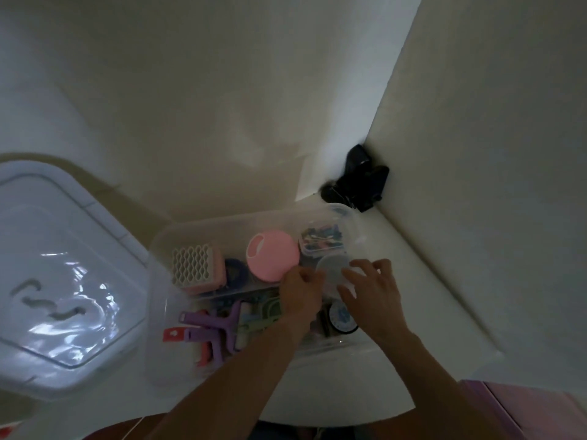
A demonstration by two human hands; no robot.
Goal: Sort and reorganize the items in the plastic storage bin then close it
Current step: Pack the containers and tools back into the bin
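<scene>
Both hands are inside the clear storage bin (165, 249), which sits lidless on the white worktop (413, 281). Left hand (300, 293) has fingers curled at the edge of a small frosted round tub (332, 269); real grip or just touching, cannot tell. Right hand (371, 290) is spread wide over the same tub, fingers relaxed, apparently holding nothing.

Bin's near end: purple and red handled tools (209, 328) jumbled together, plus a dark round disc (344, 319) under the right hand. Middle: pink round case (273, 257) and a pink box with a white lattice top (197, 265). Far end: small clear box of mixed bits (320, 242).

Tub looks light, rigid, smooth, likely slippery; best pinched across the rim. Bin walls look thin and flexy; lift by the rim.

Lid (63, 274), big and translucent, lies left of the bin. Dark object (359, 179) sits in the corner beyond the bin.
</scene>
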